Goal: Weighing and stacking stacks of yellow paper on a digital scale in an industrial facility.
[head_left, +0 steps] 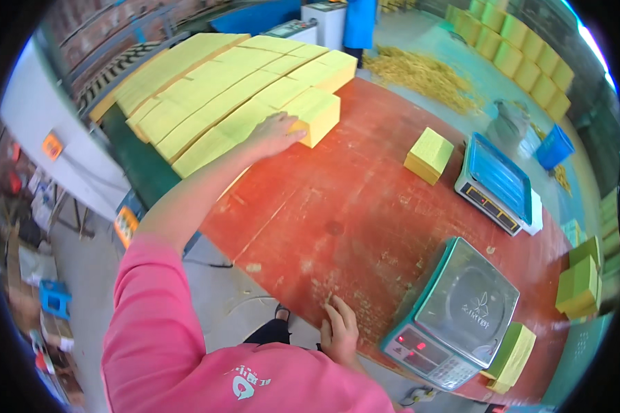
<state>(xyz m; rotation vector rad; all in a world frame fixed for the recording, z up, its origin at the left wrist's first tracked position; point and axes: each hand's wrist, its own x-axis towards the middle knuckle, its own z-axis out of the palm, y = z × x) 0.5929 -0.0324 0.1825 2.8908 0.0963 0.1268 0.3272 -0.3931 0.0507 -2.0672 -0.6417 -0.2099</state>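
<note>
My left hand (275, 135) lies on the yellow block (318, 117) at the far left part of the red table (303, 220). My fingers rest over its upper left edge and my thumb lies along the side nearer me; I cannot tell whether I am gripping it or only touching it. The block is a squared, brick-like piece, its top a pale lemon and its end face a deeper, warmer gold. Its edges run straight and its corners look crisp, with faint lines across the top. It sits at the near right corner of the long rows of yellow blocks (220, 86), which lie close together, pale on top, with thin dark seams between some of them.

My right hand (341, 332) rests at the near edge of the table, fingers loosely bent, with nothing visible in its grasp. To its right stands the scale with a metal plate (465, 299), red digits lit on its front, and a yellow-green stack (513, 356) just beside it. Farther off, a small yellow block (429, 155) sits alone near the scale with a blue tray (496, 180). Its top is pale too, and its sides are a stronger yellow. The table's surface is scuffed and flecked with light marks.
</note>
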